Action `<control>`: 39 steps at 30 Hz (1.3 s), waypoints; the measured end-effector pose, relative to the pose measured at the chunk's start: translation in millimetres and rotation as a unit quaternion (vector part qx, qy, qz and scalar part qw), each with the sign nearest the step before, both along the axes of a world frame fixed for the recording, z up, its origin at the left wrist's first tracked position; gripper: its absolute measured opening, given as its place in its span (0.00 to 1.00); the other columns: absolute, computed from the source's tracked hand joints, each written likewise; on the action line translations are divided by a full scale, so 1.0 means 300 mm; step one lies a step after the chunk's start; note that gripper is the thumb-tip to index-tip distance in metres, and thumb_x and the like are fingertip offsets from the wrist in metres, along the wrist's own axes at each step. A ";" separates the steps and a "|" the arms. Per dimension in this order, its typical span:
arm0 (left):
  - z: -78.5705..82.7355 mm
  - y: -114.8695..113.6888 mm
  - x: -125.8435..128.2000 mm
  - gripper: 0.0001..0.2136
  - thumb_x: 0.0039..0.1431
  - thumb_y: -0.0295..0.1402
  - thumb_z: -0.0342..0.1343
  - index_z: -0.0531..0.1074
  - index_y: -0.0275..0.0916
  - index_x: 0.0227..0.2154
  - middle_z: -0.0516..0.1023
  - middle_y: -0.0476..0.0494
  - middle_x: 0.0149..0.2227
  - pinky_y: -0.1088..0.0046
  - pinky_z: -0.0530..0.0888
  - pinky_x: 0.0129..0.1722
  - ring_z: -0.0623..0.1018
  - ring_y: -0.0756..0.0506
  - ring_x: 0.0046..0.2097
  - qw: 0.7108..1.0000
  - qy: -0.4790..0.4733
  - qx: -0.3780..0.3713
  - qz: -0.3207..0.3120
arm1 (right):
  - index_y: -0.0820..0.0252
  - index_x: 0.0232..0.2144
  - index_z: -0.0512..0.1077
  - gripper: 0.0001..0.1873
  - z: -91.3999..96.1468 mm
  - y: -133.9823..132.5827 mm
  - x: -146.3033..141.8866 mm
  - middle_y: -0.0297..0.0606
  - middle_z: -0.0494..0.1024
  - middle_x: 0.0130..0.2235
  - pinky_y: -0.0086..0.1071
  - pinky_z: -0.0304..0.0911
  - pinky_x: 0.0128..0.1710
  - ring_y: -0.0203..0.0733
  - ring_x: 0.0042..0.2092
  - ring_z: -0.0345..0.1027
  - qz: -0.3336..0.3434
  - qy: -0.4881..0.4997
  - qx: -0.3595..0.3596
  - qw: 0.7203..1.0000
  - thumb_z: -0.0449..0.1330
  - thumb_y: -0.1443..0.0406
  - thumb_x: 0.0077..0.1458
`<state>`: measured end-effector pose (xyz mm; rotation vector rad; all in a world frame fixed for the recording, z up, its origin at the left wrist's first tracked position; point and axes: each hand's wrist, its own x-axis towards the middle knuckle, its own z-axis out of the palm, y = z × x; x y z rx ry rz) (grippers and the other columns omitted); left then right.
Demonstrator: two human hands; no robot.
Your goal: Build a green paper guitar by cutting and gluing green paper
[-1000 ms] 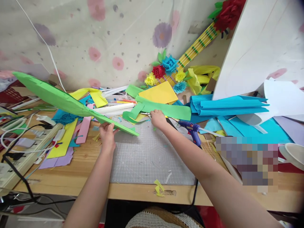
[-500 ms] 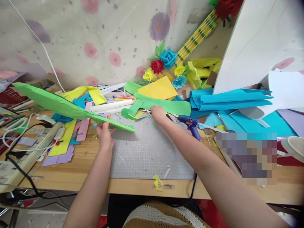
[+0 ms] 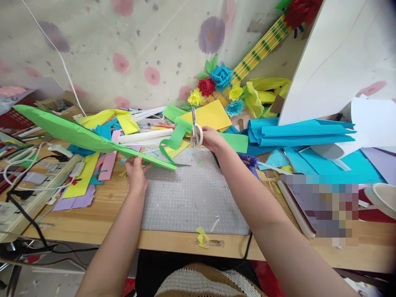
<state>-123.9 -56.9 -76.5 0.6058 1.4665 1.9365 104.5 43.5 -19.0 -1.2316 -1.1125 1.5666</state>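
My left hand [image 3: 136,173] is closed on the near end of a long green paper-covered piece [image 3: 77,134] that slants up and away to the left, above the table. My right hand [image 3: 210,139] grips a pair of white-handled scissors [image 3: 195,128], blades pointing up, lifted off the clutter behind the grey cutting mat [image 3: 194,194]. A curled green paper strip [image 3: 175,140] lies just left of the scissors.
Coloured paper sheets, pens and white rolls crowd the far side of the mat. A blue glue gun [image 3: 249,161] lies right of my forearm. Folded blue paper [image 3: 297,134], paper flowers [image 3: 216,84] and a white board stand at the back right. Cables and a power strip lie at the left.
My right hand has picked the scissors up from among the paper scraps and raised them, blades up. My left hand still holds the green piece in about the same place.
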 end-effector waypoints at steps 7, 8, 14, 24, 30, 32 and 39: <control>0.005 -0.003 0.012 0.15 0.40 0.39 0.57 0.60 0.42 0.30 0.68 0.48 0.34 0.69 0.76 0.33 0.72 0.49 0.36 1.000 -0.011 -0.001 -0.017 | 0.60 0.25 0.64 0.06 0.060 -0.139 0.035 0.32 0.67 0.24 0.30 0.61 0.32 0.34 0.27 0.61 0.066 -0.107 0.051 0.991 0.55 0.69 0.53; 0.004 -0.004 0.013 0.15 0.40 0.39 0.57 0.60 0.42 0.31 0.69 0.48 0.35 0.69 0.76 0.33 0.72 0.49 0.36 1.000 -0.010 0.000 -0.022 | 0.60 0.25 0.64 0.06 0.052 -0.169 0.038 0.33 0.68 0.25 0.31 0.60 0.33 0.36 0.29 0.62 0.062 -0.190 0.078 0.977 0.56 0.69 0.53; -0.001 -0.006 0.016 0.15 0.41 0.38 0.57 0.61 0.42 0.31 0.69 0.48 0.35 0.70 0.76 0.33 0.71 0.50 0.36 1.000 -0.004 0.005 -0.023 | 0.63 0.36 0.67 0.07 -0.042 -0.331 0.024 0.48 0.71 0.41 0.36 0.59 0.44 0.46 0.45 0.64 0.102 -0.498 0.229 0.830 0.51 0.70 0.56; 0.000 -0.012 0.026 0.15 0.38 0.39 0.58 0.61 0.41 0.29 0.70 0.49 0.34 0.68 0.75 0.35 0.72 0.49 0.37 0.998 -0.003 0.019 -0.058 | 0.72 0.45 0.67 0.17 -0.163 -0.352 0.011 0.59 0.69 0.44 0.43 0.56 0.47 0.56 0.47 0.61 0.146 -0.659 0.268 0.688 0.54 0.63 0.57; 0.004 -0.007 0.019 0.15 0.37 0.39 0.59 0.61 0.41 0.27 0.70 0.51 0.31 0.68 0.76 0.36 0.71 0.51 0.34 0.998 -0.029 0.011 -0.051 | 0.69 0.44 0.69 0.18 -0.172 -0.342 0.050 0.55 0.71 0.45 0.40 0.57 0.48 0.54 0.49 0.63 0.153 -0.631 0.267 0.712 0.54 0.59 0.58; 0.007 -0.006 0.016 0.14 0.38 0.39 0.59 0.61 0.41 0.26 0.70 0.51 0.30 0.67 0.75 0.36 0.72 0.50 0.33 0.998 -0.034 0.012 -0.054 | 0.67 0.46 0.67 0.17 -0.180 -0.334 0.072 0.53 0.69 0.47 0.37 0.58 0.47 0.50 0.48 0.64 0.141 -0.573 0.267 0.762 0.53 0.61 0.58; 0.016 -0.008 0.011 0.14 0.38 0.38 0.59 0.62 0.41 0.26 0.72 0.51 0.31 0.67 0.76 0.36 0.75 0.49 0.34 0.997 -0.044 0.040 -0.058 | 0.59 0.41 0.64 0.16 -0.196 -0.315 0.107 0.42 0.71 0.43 0.34 0.61 0.42 0.42 0.42 0.66 0.072 -0.373 0.351 0.856 0.60 0.61 0.49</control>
